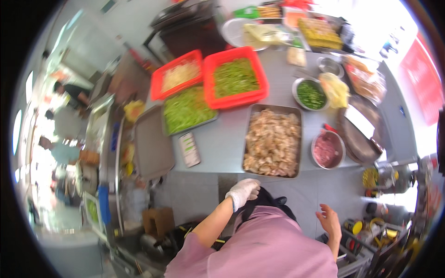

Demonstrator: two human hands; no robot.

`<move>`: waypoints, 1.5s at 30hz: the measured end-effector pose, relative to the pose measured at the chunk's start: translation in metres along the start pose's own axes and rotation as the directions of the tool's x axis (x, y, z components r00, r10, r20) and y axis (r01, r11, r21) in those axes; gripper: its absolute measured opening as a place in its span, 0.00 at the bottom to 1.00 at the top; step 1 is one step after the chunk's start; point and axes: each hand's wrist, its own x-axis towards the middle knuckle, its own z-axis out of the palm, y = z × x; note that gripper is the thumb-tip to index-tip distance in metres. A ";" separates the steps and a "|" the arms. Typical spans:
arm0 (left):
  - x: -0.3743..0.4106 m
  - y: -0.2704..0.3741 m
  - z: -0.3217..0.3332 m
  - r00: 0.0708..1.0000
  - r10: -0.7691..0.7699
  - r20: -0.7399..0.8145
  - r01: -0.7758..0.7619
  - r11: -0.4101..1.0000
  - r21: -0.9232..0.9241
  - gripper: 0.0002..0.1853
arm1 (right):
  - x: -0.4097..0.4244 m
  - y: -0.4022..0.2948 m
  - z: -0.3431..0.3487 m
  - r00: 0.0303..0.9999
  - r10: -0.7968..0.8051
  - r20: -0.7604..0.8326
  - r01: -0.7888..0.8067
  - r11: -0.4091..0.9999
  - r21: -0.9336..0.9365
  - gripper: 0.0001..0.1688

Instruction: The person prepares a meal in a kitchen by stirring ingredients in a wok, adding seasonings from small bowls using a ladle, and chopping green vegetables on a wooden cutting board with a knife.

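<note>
My left hand [244, 192], in a white knit glove, hangs just off the table's front edge with its fingers loosely curled; the palm side is hidden. Out to the right, my bare right hand [328, 220] is empty over the floor, fingers apart. Closest to both, a metal tray [248, 139] of cut, pale brown meat [273, 144] lies at the edge of the metal table [222, 153]. Right of it stands a steel bowl [342, 156] of pink raw meat [325, 150]. Behind that sits a bowl of chopped green herbs [310, 94].
At the back left, red baskets [264, 88] hold shredded vegetables. A phone [189, 149] lies beside an overlapping tray [153, 142]. A cleaver [359, 121] rests on a round chopping board [361, 149] at right. Bottles and a rack [368, 239] stand low right. People work far left.
</note>
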 end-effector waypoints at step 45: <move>0.078 0.407 -0.016 0.451 0.892 0.040 -0.091 0.001 0.996 0.12 | 0.103 0.071 -0.121 0.977 0.012 -0.214 -0.008 1.000 0.021 0.23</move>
